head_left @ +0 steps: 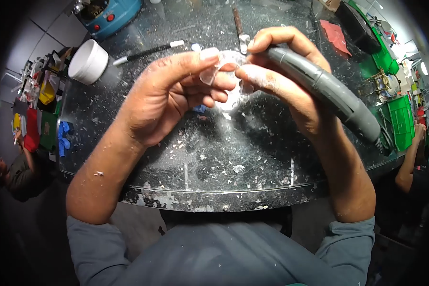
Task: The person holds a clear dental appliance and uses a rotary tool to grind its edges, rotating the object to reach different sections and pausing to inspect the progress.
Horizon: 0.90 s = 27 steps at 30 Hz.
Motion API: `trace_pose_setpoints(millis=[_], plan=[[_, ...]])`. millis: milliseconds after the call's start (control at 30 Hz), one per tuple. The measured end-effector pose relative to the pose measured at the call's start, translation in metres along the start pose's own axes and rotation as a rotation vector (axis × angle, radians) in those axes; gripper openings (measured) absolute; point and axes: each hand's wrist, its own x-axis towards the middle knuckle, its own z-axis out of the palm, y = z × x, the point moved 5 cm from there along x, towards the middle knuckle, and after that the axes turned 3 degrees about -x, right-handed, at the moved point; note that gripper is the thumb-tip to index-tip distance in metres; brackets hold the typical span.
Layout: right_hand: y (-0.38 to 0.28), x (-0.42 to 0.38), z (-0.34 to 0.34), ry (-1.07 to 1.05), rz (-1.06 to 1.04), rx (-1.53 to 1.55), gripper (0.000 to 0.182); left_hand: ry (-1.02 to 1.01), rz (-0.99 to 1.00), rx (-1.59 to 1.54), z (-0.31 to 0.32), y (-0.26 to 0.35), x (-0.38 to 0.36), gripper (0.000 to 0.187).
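Observation:
My left hand (176,86) pinches a clear curved plastic piece (208,75), arch-shaped and dusted white, between thumb and fingers. My right hand (291,71) is wrapped round a thick grey rotary handpiece (329,90), which slants down to the right across the wrist. The handpiece's working end is hidden among the right fingers. The tip of my right thumb is right at the near edge of the clear piece. White dust coats the fingers of both hands. Just beyond them lies a brown-handled tool (237,20) with a whitish end.
A black-and-white marker (148,53) and a white tub (88,62) lie left on the speckled dark table (214,162). Behind them stands a blue machine (112,19). Red sheet (335,37) and green trays (401,121) are right. People sit at both sides.

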Motion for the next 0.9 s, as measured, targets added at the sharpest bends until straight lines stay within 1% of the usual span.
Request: trace_pose_setpoints(millis=[33,67,100,133,167,200,233,267,300,367,400,467,500,533,600,633,667,733,767,800,900], plan=[[0.0,0.0,0.0,-0.015,0.033,0.017,0.025,0.004,-0.021,0.004,0.001,0.001,0.0,0.038],[0.003,0.001,-0.001,-0.007,0.002,0.047,0.025,0.003,-0.041,0.005,0.002,0.0,0.0,0.038],[0.007,0.001,-0.005,0.026,0.073,0.016,0.027,0.013,-0.016,-0.012,0.002,-0.002,0.001,0.039],[0.008,0.002,-0.008,0.057,0.139,-0.013,0.028,-0.06,0.042,-0.044,0.0,-0.002,0.003,0.041],[0.001,0.0,0.0,0.022,0.24,0.142,0.023,-0.068,0.056,-0.034,-0.001,-0.002,0.003,0.042],[0.006,0.0,-0.003,-0.028,0.179,0.257,0.025,-0.076,0.071,-0.02,-0.002,-0.001,0.003,0.042],[0.006,-0.001,0.002,0.09,0.219,0.239,0.025,-0.16,0.067,-0.039,-0.002,-0.001,0.003,0.044],[0.005,-0.002,0.006,0.208,0.255,0.219,0.026,-0.158,0.074,-0.047,-0.002,-0.001,0.002,0.044],[0.007,-0.003,0.003,0.201,0.255,0.212,0.026,-0.135,0.062,-0.059,-0.003,-0.001,0.002,0.044],[0.001,0.001,0.007,0.075,0.097,0.155,0.026,-0.114,0.053,-0.071,-0.002,-0.001,0.002,0.045],[-0.001,-0.006,0.0,0.235,0.258,-0.08,0.029,-0.103,0.055,-0.101,0.0,0.0,0.002,0.046],[0.002,0.001,-0.001,0.36,-0.425,-0.354,0.029,-0.095,0.053,-0.132,0.002,0.0,0.001,0.046],[-0.014,-0.001,-0.006,0.238,-0.699,-0.753,0.03,-0.099,0.061,-0.117,0.002,0.0,0.0,0.047],[-0.013,-0.003,-0.016,0.244,-0.511,-0.258,0.031,-0.103,0.071,-0.103,0.003,0.001,0.0,0.047],[-0.027,-0.006,-0.014,0.191,-0.732,-0.73,0.032,-0.101,0.087,-0.064,0.006,0.003,-0.002,0.047],[-0.013,-0.003,-0.021,0.252,-0.771,-0.405,0.03,-0.098,0.098,-0.021,0.007,0.003,-0.003,0.047],[-0.038,-0.01,0.008,0.331,-0.56,-0.046,0.034,-0.096,0.099,-0.022,0.007,0.003,-0.003,0.047],[-0.048,0.0,-0.001,-0.104,-0.713,-0.311,0.033,-0.043,0.132,0.088,0.004,0.005,-0.003,0.044],[-0.044,-0.011,0.006,0.108,-0.804,-0.551,0.03,-0.043,0.134,0.088,0.004,0.005,-0.002,0.044],[-0.043,-0.011,0.005,0.107,-0.805,-0.551,0.03,-0.024,0.158,0.111,0.003,0.005,-0.002,0.042],[-0.036,-0.008,0.008,-0.055,-0.722,-0.573,0.031,0.028,0.207,0.149,0.003,0.006,-0.002,0.039]])
